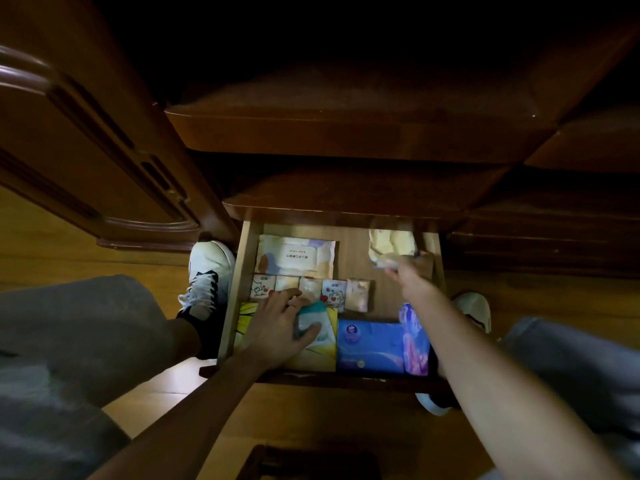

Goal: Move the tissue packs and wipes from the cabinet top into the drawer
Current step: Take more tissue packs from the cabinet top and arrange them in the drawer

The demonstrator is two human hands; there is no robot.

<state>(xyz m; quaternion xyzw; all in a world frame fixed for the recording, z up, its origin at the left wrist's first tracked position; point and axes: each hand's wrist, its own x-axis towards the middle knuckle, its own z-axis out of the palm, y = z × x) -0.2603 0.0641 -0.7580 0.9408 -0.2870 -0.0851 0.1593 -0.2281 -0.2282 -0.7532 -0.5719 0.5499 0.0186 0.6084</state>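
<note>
The wooden drawer is pulled out below the cabinet top. Inside lie a large white wipes pack, a row of several small tissue packs, a yellow pack, a blue pack and a purple pack. My left hand grips a small teal-and-white tissue pack over the yellow pack. My right hand reaches to the drawer's back right, its fingers on a pale yellow pack, blurred.
A tall wooden cabinet door stands to the left. My feet in white shoes flank the drawer on the wooden floor. Dark drawer fronts lie to the right.
</note>
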